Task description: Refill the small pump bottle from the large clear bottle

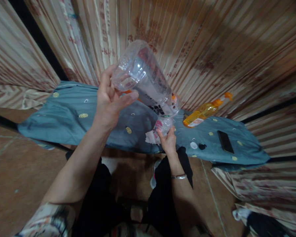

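Note:
My left hand is wrapped round one end of a large clear plastic cup with dark and orange print on its side. The cup is raised above the cloth and tilted, its other end pointing down to the right. Just below that end, my right hand closes on a smaller clear plastic piece with pink print; its exact kind cannot be made out. A white, ragged-edged part of it sticks out to the left. The two plastic things overlap in view, so I cannot tell whether they touch.
A blue-grey patterned cloth covers the narrow table. On its right lie an orange pump bottle, a phone, a white disc and a small black object. Pleated curtains hang behind. Something orange shows behind the left hand.

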Demonstrator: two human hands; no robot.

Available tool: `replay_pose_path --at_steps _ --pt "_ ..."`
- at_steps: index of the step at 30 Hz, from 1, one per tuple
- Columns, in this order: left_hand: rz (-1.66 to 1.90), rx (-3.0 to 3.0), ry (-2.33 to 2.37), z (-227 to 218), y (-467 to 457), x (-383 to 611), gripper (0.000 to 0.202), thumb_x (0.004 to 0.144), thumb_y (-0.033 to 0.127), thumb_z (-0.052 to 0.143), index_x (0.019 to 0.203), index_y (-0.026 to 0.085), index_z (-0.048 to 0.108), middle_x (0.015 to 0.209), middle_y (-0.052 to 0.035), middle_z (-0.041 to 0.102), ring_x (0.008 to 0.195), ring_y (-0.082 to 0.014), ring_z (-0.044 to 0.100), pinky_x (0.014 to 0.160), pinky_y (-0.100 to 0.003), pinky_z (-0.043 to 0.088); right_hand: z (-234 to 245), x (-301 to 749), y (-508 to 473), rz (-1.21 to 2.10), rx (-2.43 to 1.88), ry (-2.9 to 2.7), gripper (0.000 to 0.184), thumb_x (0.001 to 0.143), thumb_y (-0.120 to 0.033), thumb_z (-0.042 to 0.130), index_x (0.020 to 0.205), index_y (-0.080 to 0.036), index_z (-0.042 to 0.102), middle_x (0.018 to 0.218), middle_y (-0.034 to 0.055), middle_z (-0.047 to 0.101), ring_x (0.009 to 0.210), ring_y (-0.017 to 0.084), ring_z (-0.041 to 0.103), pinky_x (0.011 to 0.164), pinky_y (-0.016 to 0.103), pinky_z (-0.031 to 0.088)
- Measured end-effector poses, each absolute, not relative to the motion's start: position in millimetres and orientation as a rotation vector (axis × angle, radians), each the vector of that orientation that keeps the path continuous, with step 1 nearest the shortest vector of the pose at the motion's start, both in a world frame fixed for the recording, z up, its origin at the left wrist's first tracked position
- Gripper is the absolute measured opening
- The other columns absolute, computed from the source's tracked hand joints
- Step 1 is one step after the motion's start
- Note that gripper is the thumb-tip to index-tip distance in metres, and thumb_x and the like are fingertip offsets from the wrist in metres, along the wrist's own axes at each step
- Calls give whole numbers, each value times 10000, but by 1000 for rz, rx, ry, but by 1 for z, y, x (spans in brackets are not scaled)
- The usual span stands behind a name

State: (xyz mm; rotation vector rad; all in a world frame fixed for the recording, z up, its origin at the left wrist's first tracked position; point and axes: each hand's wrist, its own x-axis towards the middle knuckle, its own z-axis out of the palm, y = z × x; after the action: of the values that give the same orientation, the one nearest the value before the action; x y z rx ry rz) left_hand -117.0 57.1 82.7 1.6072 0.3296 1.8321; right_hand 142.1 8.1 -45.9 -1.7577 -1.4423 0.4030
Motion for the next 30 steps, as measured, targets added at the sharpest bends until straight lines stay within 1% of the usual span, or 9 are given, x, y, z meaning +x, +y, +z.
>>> replay_pose_path --at_steps 4,11,15,17,20,23,26,30 --pt "1828 1616 329 83 58 -117 687 647 322 915 1262 413 624 1284 9 603 1277 -264 552 1142 -518 447 -45 142 8 420 -1766 -1449 767 768 -662 648 1291 -131 468 1023 169 718 929 343 697 815 443 527" --pt "1827 1590 299 85 57 -114 669 665 274 908 1259 382 621 1262 3 622 1251 -244 566 1132 -507 442 -44 141 7 401 -1750 -1462 722 785 -662 636 1261 -142 476 1027 160 714 929 328 691 799 418 522" --pt "1867 1581 254 86 58 -110 687 651 302 917 1263 323 607 1243 -9 620 1229 -246 576 1107 -526 437 -45 141 7 380 -1738 -1461 699 779 -668 632 1230 -159 475 1008 146 712 923 329 691 792 416 519" --pt "1876 1571 251 87 58 -108 688 646 306 920 1260 311 608 1243 -15 623 1217 -241 582 1097 -504 446 -46 141 8 373 -1737 -1457 694 774 -671 637 1221 -165 475 999 139 711 920 328 691 788 414 520" --pt "1883 1565 251 88 57 -107 682 648 296 918 1261 331 621 1252 -8 627 1186 -218 595 1070 -443 475 -46 141 8 375 -1751 -1456 694 775 -668 639 1225 -166 474 995 139 711 926 336 690 776 412 520" --pt "1883 1573 224 88 58 -107 679 657 289 912 1270 346 623 1248 3 631 1156 -202 607 1047 -415 488 -45 140 7 385 -1770 -1443 700 772 -667 644 1230 -166 475 1003 144 711 936 339 690 786 416 519" --pt "1881 1590 213 88 59 -107 690 657 289 913 1280 346 621 1248 0 629 1151 -208 608 1054 -434 481 -44 139 7 385 -1765 -1440 696 770 -668 647 1227 -173 472 1013 142 712 938 336 689 796 416 517" --pt "1889 1599 195 88 61 -106 702 652 311 915 1287 355 617 1236 5 630 1192 -221 590 1082 -476 467 -43 139 7 397 -1766 -1466 665 782 -643 638 1216 -167 475 1012 150 712 923 339 693 785 414 516"
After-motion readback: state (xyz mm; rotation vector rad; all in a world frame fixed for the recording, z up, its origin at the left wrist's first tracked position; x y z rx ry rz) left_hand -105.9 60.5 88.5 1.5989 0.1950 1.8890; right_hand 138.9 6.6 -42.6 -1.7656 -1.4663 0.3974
